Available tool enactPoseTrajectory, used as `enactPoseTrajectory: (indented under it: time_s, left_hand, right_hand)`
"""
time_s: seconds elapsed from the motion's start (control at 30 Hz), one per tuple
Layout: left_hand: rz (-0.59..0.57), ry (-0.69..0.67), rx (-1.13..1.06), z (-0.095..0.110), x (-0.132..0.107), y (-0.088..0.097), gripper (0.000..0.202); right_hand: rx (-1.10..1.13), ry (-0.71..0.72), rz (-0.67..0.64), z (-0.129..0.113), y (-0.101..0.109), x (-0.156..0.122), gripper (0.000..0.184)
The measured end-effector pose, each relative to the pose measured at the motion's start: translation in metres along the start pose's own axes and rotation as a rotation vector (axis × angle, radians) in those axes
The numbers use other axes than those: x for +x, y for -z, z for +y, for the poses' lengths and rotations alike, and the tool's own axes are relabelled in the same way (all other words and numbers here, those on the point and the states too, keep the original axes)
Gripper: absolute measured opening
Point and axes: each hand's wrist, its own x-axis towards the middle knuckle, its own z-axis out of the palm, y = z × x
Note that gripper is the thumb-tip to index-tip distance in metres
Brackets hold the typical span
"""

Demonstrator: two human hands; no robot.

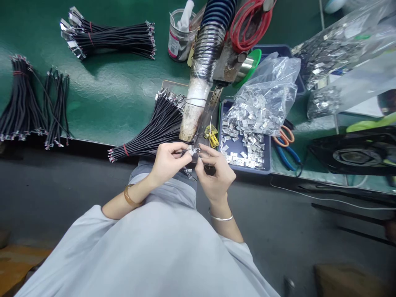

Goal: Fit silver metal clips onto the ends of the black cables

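At the bench edge, my left hand [169, 160] pinches a black cable close to its end, where a small silvery connector [192, 151] shows at the fingertips. My right hand [216, 171] is right beside it, thumb and fingers closed at the connector's other side; what they grip is too small to make out. Just behind the left hand lies a bundle of black cables [154, 130] tied with a red band. A wrapped hose nozzle [192, 111] hangs directly above the fingertips. Right of my right hand stands a blue tray [267, 156] of small metal connector shells [244, 136].
More cable bundles [114, 39] lie at the back left and left edge [20, 95]. Behind the nozzle are a jar [177, 45], a solder spool [247, 68] and red tubing [239, 29]. Pliers [287, 154], plastic bags [337, 53] and a black fan [359, 154] occupy the right.
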Motion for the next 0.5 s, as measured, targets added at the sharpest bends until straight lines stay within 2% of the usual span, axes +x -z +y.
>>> enactPoseTrajectory:
  time_s: [0.27, 0.5]
  left_hand:
    - [0.009, 0.026, -0.005, -0.0011, 0.0005, -0.0008, 0.020]
    - [0.027, -0.069, -0.044, 0.0051, 0.0016, -0.0026, 0.012]
  right_hand:
    - [0.008, -0.029, -0.010, 0.0008, -0.0007, 0.0014, 0.015]
    - [-0.015, 0.001, 0.028, -0.0022, -0.0036, 0.0071, 0.017]
